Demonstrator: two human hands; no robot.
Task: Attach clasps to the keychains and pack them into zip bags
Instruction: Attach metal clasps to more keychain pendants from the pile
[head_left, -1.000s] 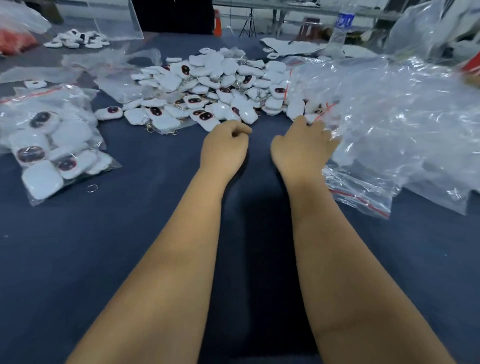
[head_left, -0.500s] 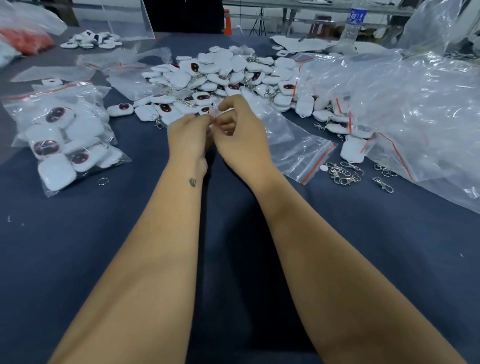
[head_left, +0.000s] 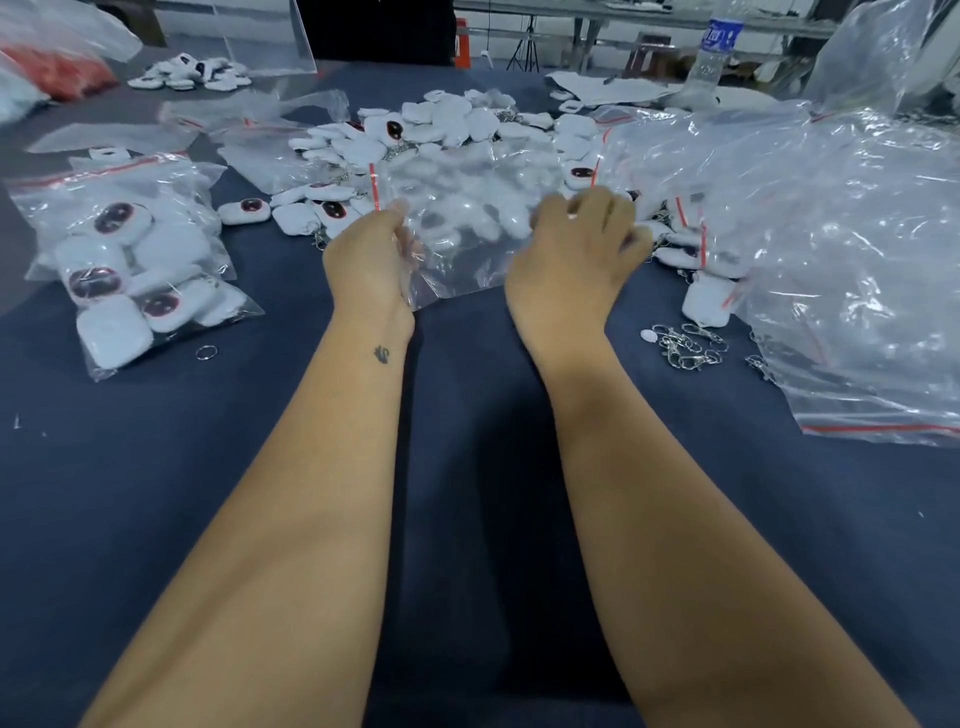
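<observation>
Clear zip bag (head_left: 467, 228) (empty) pinched at both sides by hands, left (head_left: 369, 260) and right (head_left: 571, 249).

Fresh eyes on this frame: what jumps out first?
Both hands hold up a clear empty zip bag at centre, left hand gripping one side, right hand the other. Behind lies a heap of white keychains; a filled zip bag sits far left, loose metal clasps on the right.

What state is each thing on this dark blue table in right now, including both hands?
Left hand: gripping the clear zip bag's edge.
Right hand: fingers curled at the bag's other side.
Clear empty zip bag with red strip: held stretched between hands.
Filled zip bag of white keychains: lying flat.
Loose white keychain pile: unpacked.
Silver metal clasps: loose, unattached.
</observation>
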